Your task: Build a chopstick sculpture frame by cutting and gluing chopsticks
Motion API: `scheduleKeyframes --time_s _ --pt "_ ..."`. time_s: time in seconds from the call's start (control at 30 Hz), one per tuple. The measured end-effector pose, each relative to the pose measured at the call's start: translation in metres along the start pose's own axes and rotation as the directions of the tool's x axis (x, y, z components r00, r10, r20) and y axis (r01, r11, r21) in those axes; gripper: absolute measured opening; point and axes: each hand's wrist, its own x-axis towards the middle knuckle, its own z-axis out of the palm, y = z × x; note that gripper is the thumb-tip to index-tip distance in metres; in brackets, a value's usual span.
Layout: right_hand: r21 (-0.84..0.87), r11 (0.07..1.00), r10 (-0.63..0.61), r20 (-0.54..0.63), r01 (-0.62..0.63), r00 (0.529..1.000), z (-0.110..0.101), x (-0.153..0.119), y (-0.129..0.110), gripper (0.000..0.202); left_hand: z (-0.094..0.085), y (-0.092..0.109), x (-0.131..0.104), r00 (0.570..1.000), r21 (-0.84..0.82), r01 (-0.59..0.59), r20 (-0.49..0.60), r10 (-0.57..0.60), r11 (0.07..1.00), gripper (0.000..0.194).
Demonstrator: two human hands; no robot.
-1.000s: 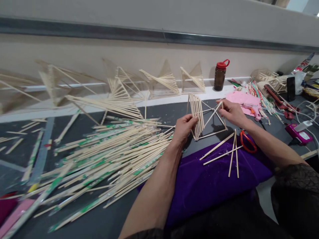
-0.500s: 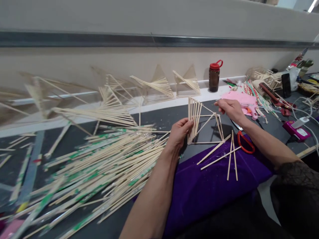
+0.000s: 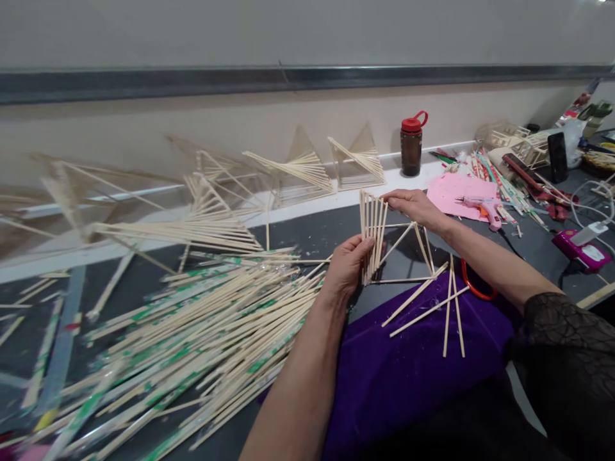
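My left hand (image 3: 346,259) grips the lower left side of a small open frame of thin wooden sticks (image 3: 375,221), thumb across its fanned row of sticks. At the top of that row is my right hand (image 3: 414,206), fingers pinched together on the frame's upper edge. The frame stands on the dark table, its far struts meeting at a peak under my right forearm. Several loose sticks (image 3: 414,322) lie on a folded purple cloth (image 3: 394,384) just in front. Red-handled scissors (image 3: 482,296) lie partly hidden under my right arm.
A large pile of sticks in plastic wrappers (image 3: 216,320) spreads to the left. Finished-looking twisted stick frames (image 3: 293,168) line the wall. A brown bottle with red lid (image 3: 411,146), pink glue gun (image 3: 485,208) on pink sheet, and purple power block (image 3: 579,251) are right.
My right hand has moved left, from beyond the frame's peak to the top of the fanned sticks. My left hand keeps its hold. The view has shifted slightly.
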Motion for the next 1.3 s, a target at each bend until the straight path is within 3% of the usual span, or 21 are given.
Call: scheduleKeyframes --time_s 0.83,1.07,1.3 --pt "-0.033 0.999 -0.009 -0.003 0.009 1.0 -0.001 0.004 -0.004 0.023 0.001 -0.001 0.001 1.0 -0.018 0.007 0.019 -0.006 1.0 0.039" --pt "-0.044 0.998 0.035 -0.076 -0.038 0.996 -0.002 0.0 0.002 0.038 0.003 0.002 -0.002 1.0 -0.02 0.001 0.008 -0.001 1.0 0.037" --pt "-0.109 0.994 -0.004 0.017 0.006 1.0 -0.012 0.004 0.012 0.021 0.001 0.004 -0.001 1.0 -0.058 0.018 0.026 -0.016 0.998 0.036"
